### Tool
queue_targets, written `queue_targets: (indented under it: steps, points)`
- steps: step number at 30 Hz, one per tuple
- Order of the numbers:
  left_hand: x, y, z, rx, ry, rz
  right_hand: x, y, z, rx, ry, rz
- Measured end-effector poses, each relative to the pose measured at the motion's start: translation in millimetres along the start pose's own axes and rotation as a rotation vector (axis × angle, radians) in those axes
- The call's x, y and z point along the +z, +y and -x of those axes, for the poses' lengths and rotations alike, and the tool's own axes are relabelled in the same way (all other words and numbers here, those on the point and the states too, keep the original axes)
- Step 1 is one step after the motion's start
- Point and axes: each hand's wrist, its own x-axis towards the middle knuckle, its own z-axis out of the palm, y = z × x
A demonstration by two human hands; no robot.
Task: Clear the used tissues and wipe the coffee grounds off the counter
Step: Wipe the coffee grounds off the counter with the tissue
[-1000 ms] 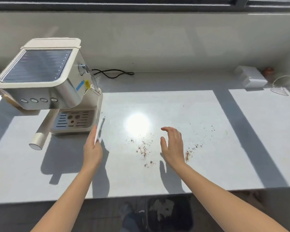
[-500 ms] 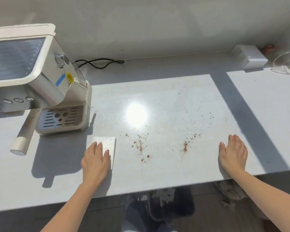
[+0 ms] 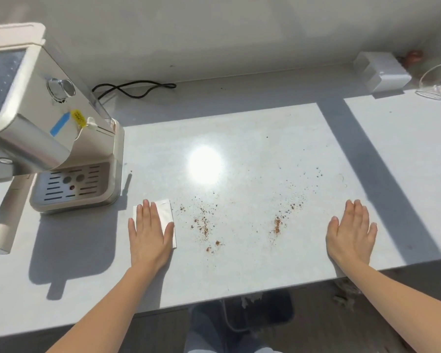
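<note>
A folded white tissue (image 3: 166, 211) lies flat on the pale counter (image 3: 239, 271), just right of the coffee machine. My left hand (image 3: 150, 233) presses flat on top of it, fingers together, covering most of it. Brown coffee grounds (image 3: 204, 225) are scattered to the right of the tissue, with a second patch of coffee grounds (image 3: 278, 224) further right. My right hand (image 3: 350, 231) rests palm down on the bare counter near its front edge, right of the grounds, holding nothing.
A cream and steel coffee machine (image 3: 49, 138) stands at the left, its portafilter handle (image 3: 3, 222) sticking out toward me. A black cord (image 3: 135, 88) lies at the back. A white box (image 3: 383, 72) and a glass (image 3: 437, 82) sit at the far right.
My left hand laid the tissue flat on the counter and now presses on it. My right hand moved from the middle of the grounds to the right and settled flat.
</note>
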Motion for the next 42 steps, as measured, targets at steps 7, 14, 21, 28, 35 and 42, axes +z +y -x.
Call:
queue_targets:
  steps: [7,14,21,28,35,42]
  points:
    - [1,33,-27,0.134,-0.038,0.015,3,1,-1,0.009,0.0,-0.004]
    - [15,71,-15,0.485,-0.155,-0.069,8,4,-2,0.007,0.001,0.012]
    - [21,92,19,0.536,-0.214,-0.046,9,6,-2,-0.006,-0.012,0.051]
    - [28,103,41,0.504,-0.164,0.008,11,8,-2,-0.001,-0.017,0.051]
    - [13,103,42,0.147,0.056,0.493,10,8,-3,0.0,-0.015,0.043]
    - [-1,24,32,0.091,0.09,0.265,9,7,-2,0.008,-0.004,0.017]
